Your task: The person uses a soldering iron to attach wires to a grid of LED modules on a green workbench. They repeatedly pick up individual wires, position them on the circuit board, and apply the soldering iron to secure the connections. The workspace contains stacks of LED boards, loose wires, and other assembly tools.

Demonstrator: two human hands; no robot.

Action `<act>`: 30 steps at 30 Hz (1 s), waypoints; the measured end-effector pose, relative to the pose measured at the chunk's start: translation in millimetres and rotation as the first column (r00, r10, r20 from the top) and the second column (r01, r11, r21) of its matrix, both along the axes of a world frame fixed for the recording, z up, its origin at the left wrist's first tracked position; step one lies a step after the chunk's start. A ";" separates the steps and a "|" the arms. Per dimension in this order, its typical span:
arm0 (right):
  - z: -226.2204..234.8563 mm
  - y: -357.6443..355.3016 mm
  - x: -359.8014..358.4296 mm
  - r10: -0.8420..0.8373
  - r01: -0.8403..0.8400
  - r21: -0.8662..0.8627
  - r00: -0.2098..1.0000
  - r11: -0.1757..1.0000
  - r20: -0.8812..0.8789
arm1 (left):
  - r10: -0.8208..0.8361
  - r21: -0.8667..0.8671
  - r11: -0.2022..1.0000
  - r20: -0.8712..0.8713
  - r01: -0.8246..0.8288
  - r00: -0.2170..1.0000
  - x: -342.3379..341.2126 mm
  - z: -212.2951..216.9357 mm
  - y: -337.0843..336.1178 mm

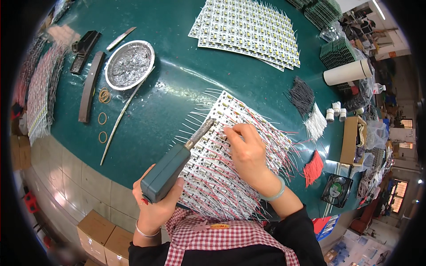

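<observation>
My left hand (162,206) is closed around the dark green body of a soldering iron (165,174). Its metal tip points up and right, meeting the upper part of a white circuit board panel (195,173). Rows of small components cover this panel, with many thin red and white wires lying across it. Just right of the iron's tip, my right hand (248,153) is closed in a pinch low over the panel. Whatever sits between its fingertips is too small to make out.
A round bowl (152,54) of silvery material stands at the upper left, beside rubber bands (104,95) and a long thin stick (120,116). More panels (248,33) lie at the back. Black wires (301,93), white wires (316,122) and red wires (313,168) lie right, near a fan (337,189).
</observation>
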State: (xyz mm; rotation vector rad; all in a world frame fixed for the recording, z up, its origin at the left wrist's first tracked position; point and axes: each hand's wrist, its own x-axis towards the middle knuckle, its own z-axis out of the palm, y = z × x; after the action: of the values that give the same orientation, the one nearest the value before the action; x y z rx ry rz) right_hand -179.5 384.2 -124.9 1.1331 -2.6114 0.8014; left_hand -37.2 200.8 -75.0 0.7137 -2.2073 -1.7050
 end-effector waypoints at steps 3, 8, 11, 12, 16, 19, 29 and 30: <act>21.4 13.5 5.7 -0.003 0.003 0.034 1.000 0.999 0.014 | 0.169 0.093 0.981 0.027 -0.171 0.985 16.4 -12.2 2.9; 53.3 17.8 16.6 -0.012 0.012 0.006 1.000 1.000 -0.003 | 0.100 0.159 0.981 0.086 -0.113 0.991 15.3 -2.3 -6.4; 45.6 5.6 17.2 0.030 -0.031 -0.017 0.999 0.999 -0.023 | 0.083 0.176 0.980 0.059 -0.092 0.995 12.8 0.9 -3.6; 37.9 1.7 16.8 0.033 -0.033 -0.015 0.999 0.999 -0.016 | 0.078 0.190 0.978 0.049 -0.086 0.996 11.1 3.2 -3.4; 3.4 -3.6 12.7 0.052 -0.054 -0.060 0.998 0.997 -0.043 | 0.007 0.062 0.998 -0.067 -0.003 0.998 13.7 0.1 -3.5; -1.1 -6.0 12.9 0.042 -0.045 -0.056 0.998 0.997 -0.046 | 0.006 0.120 0.993 -0.067 0.002 0.998 14.5 -3.1 -3.2; -2.1 -5.8 15.1 0.020 -0.022 -0.049 0.999 0.999 -0.034 | -0.033 0.102 0.994 -0.032 0.036 0.999 12.5 -6.3 -1.1; -2.2 -5.8 15.3 0.010 -0.012 -0.051 0.999 0.999 -0.034 | -0.036 0.098 0.994 -0.027 0.039 0.999 12.3 -6.3 -1.0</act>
State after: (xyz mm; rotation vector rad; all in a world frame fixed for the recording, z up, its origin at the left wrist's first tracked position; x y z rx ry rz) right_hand -164.2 378.4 -127.1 1.1382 -2.5450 0.8388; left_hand -24.9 199.9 -81.3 0.6734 -2.1453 -1.8414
